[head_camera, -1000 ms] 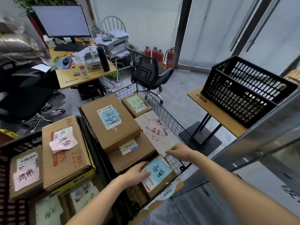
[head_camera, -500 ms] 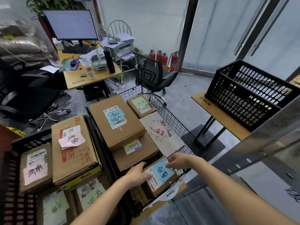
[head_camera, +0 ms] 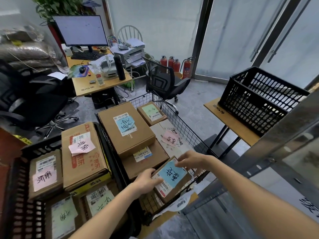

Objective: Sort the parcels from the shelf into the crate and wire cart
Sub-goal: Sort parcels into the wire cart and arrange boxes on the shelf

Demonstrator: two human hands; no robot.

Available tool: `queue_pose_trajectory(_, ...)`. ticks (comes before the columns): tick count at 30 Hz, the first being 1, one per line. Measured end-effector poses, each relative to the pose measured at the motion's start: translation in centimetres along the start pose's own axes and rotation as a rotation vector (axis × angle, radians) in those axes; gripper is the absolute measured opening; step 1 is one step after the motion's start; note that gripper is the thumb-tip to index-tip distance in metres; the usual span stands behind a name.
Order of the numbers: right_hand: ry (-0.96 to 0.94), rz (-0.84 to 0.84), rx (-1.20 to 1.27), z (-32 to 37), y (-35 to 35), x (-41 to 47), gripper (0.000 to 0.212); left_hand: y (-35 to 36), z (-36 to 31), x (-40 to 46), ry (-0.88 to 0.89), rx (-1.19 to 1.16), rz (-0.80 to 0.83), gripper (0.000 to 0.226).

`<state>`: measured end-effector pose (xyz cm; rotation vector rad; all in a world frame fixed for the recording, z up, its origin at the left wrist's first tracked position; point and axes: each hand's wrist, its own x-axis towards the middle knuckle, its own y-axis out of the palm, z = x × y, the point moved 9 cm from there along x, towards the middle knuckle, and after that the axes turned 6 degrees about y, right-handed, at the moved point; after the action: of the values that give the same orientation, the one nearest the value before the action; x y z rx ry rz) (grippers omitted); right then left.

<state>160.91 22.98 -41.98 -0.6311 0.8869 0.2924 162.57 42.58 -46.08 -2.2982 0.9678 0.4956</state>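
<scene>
Both hands hold a small parcel point(head_camera: 170, 180) with a blue note at the near corner of the wire cart point(head_camera: 198, 144). The left hand point(head_camera: 146, 182) grips its near-left edge, and the right hand point(head_camera: 190, 161) pinches its far edge with curled fingers. The parcel sits tilted beside a stack of larger boxes point(head_camera: 127, 130).

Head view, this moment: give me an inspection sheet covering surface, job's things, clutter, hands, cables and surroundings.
Surface: grey floor; small wooden side table at right.
Job's things: small parcel with blue note at the near corner of the wire cart, which holds several other boxes; black crate at left with boxes; a second black crate on the side table, contents not visible.
Clutter: desk with monitor, keyboard, bottle, papers.
Hands: left hand and right hand both grip the blue-note parcel.
Cables: tangle under the desk.
Surroundings: office chair, fire extinguishers, metal shelf frame.
</scene>
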Motion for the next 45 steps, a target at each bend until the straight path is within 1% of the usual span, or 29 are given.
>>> queue_pose_trajectory(3, -0.021, -0.016, 0.027, 0.8, -0.8, -1.9, 0.039, -0.7, -1.4, -0.7, 0.034, 0.007, -0.015, 0.031)
queue_pose_trajectory(5, -0.023, -0.014, 0.060, 1.0, -1.2, -2.5, 0.044, -1.2, -2.2, -1.3, 0.047, -0.016, -0.017, 0.026)
queue_pose_trajectory(8, -0.027, -0.071, 0.088, 2.1, -2.2, -4.1, 0.051, -1.7, -3.4, -1.8, 0.064, -0.079, -0.011, 0.024)
queue_pose_trajectory(10, -0.056, -0.128, 0.135, 3.3, -3.1, -5.5, 0.057, -2.1, -4.3, -2.2, 0.064, -0.131, -0.011, 0.032)
queue_pose_trajectory(12, -0.116, -0.213, 0.204, 4.7, -4.4, -6.7, 0.057, -2.6, -5.2, -2.5, 0.050, -0.215, -0.007, 0.044)
queue_pose_trajectory(13, -0.158, -0.264, 0.211, 5.5, -5.0, -7.2, 0.057, -2.8, -5.8, -2.8, 0.044, -0.265, 0.006, 0.044)
queue_pose_trajectory(15, -0.220, -0.345, 0.205, 7.3, -6.1, -8.3, 0.060, -3.1, -6.8, -3.3, 0.044, -0.392, 0.029, 0.049)
queue_pose_trajectory(18, -0.259, -0.450, 0.152, 9.7, -7.0, -10.1, 0.062, -4.7, -8.1, -3.6, 0.082, -0.577, -0.026, 0.064)
queue_pose_trajectory(20, -0.265, -0.517, 0.161, 10.8, -7.9, -10.8, 0.061, -6.3, -9.0, -3.7, 0.145, -0.593, -0.076, 0.062)
queue_pose_trajectory(22, -0.285, -0.576, 0.203, 11.8, -9.0, -11.3, 0.062, -7.7, -9.8, -3.8, 0.179, -0.607, -0.084, 0.053)
queue_pose_trajectory(24, -0.318, -0.626, 0.242, 13.2, -10.1, -11.5, 0.065, -8.7, -10.4, -3.7, 0.180, -0.654, -0.076, 0.051)
queue_pose_trajectory(26, -0.365, -0.691, 0.261, 14.8, -11.2, -11.5, 0.071, -9.7, -11.1, -3.1, 0.157, -0.645, -0.094, 0.050)
queue_pose_trajectory(29, -0.403, -0.750, 0.246, 17.0, -12.8, -9.8, 0.086, -12.2, -12.6, -0.3, 0.157, -0.682, -0.203, 0.048)
queue_pose_trajectory(31, -0.382, -0.741, 0.158, 17.8, -13.6, -7.3, 0.086, -14.4, -13.5, 2.0, 0.163, -0.725, -0.281, 0.053)
queue_pose_trajectory(32, -0.380, -0.696, 0.141, 18.0, -13.7, -5.8, 0.083, -15.3, -13.7, 3.2, 0.152, -0.737, -0.301, 0.053)
queue_pose_trajectory(33, -0.392, -0.638, 0.147, 18.2, -13.7, -4.3, 0.080, -16.0, -13.8, 4.2, 0.140, -0.744, -0.309, 0.051)
queue_pose_trajectory(35, -0.433, -0.564, 0.152, 18.5, -14.1, -1.7, 0.082, -16.8, -13.8, 6.0, 0.114, -0.737, -0.324, 0.044)
queue_pose_trajectory(38, -0.496, -0.550, 0.107, 18.8, -15.1, 1.6, 0.087, -17.9, -13.5, 9.0, 0.101, -0.677, -0.360, 0.044)
queue_pose_trajectory(42, -0.439, -0.458, 0.029, 18.5, -15.6, 7.0, 0.104, -18.4, -13.3, 12.6, 0.033, -0.684, -0.346, 0.038)
queue_pose_trajectory(45, -0.434, -0.495, 0.024, 18.8, -16.5, 9.7, 0.122, -18.7, -12.9, 14.4, -0.008, -0.612, -0.326, 0.041)
